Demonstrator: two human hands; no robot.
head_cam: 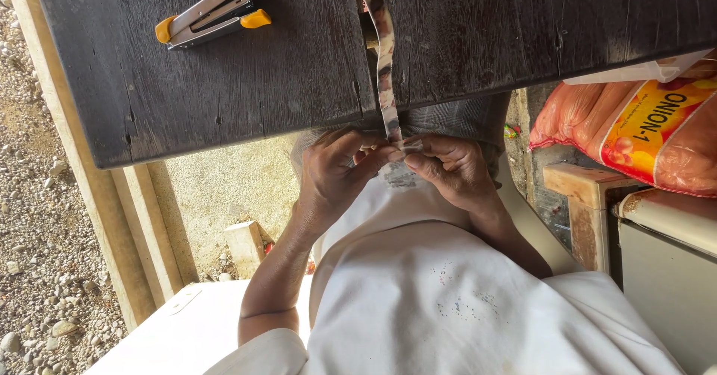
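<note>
Dark wooden worktop (224,84) carries a yellow-handled stapler (211,13) at its far side. Below its near edge, the left hand (332,177) and right hand (452,169) pinch a narrow printed paper strip (385,61), fingers pressed together on its lower end.

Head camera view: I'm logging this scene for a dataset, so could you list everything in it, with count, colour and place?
Paper strip: one, printed in mixed colours, running from the table edge down to the hands.
Stapler: one, metal with yellow ends, top left on the table.
Table: one, dark wood, across the top.
Sack: one, orange mesh with a yellow label, right.
Gravel: grey, along the left.
White garment: one, covering the lap.
Left hand: pinching the strip's lower end.
Right hand: pinching the same end, fingertips meeting the left.
</note>
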